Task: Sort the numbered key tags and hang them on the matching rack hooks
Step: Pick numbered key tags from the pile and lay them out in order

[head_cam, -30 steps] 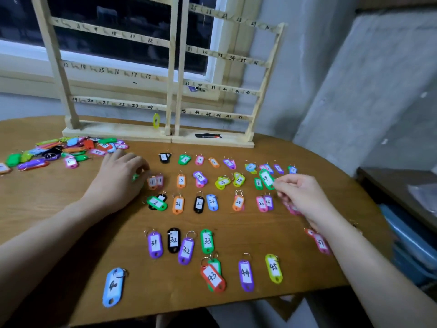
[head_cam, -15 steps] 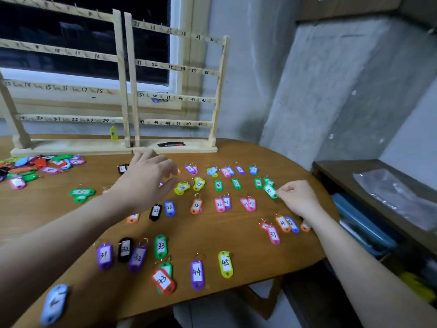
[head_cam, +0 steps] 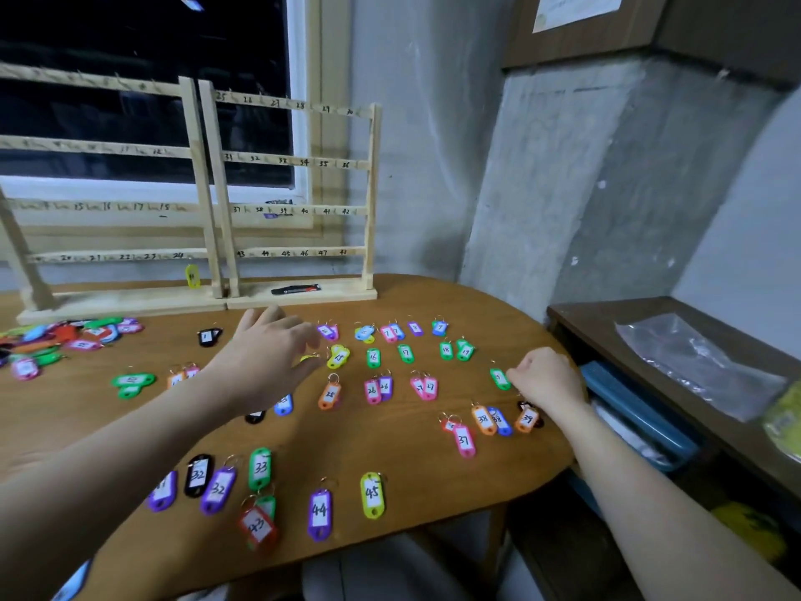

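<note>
Your wooden table (head_cam: 411, 466) carries the racks (head_cam: 299, 292), rows of numbered tags (head_cam: 372, 494) and a loose pile (head_cam: 65, 340).

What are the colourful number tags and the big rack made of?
The key tags look like shiny coloured plastic with paper number labels and small metal rings. The rack looks like pale bare wood: visible grain, no paint, numbers handwritten on it. The table looks like smooth brown wood or veneer.

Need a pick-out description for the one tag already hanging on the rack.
Start at the wooden rack standing at the table's back edge. On its left half, follow the bottom rail right to hook 24. The yellow tag hangs there alone; every other tag lies on the table.
</note>
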Demonstrator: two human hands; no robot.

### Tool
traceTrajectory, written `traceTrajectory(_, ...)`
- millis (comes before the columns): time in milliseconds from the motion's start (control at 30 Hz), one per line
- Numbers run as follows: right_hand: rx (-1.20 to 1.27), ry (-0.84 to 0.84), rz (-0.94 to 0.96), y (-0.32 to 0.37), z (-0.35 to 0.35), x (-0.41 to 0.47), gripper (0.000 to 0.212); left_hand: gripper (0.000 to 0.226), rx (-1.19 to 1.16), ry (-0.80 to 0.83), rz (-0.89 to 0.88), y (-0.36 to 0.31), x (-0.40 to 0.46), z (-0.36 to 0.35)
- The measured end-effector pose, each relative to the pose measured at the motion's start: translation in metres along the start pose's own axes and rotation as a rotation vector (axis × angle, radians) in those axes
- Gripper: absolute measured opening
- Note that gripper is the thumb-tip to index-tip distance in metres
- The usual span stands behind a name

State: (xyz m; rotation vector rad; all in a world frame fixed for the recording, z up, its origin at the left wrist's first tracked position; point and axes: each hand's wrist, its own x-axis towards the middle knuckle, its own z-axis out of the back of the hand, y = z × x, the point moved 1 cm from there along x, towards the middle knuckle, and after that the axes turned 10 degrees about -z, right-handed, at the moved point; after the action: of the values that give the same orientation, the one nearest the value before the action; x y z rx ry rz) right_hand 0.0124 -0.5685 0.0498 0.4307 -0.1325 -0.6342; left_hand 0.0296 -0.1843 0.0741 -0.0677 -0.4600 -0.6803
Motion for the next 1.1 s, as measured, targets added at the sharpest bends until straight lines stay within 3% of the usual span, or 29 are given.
traceTrajectory(167,0.069,-0.076,0.088,0.024,0.009,-0.012,0.020,0.032,0.043,0.034,0.043,0.017,-0.015,0.011)
traceTrajectory(400,0.239,0.080,0.271,0.113,-0.021,-0.060,0.023,0.032,0.088,0.113,0.215,0.062,-0.087,0.035)
traceTrajectory(567,0.249,0.167,0.416,0.188,-0.062,-0.124,0.031,0.024,0.050,0.126,0.445,0.104,-0.174,0.039)
traceTrajectory(900,0.111,0.308,0.716,0.315,-0.121,-0.188,0.029,0.016,-0.152,-0.277,0.866,0.201,-0.229,0.028)
traceTrajectory(1100,0.053,0.482,0.871,0.370,-0.154,-0.200,0.025,0.032,0.072,-0.148,0.876,0.241,-0.221,-0.003)
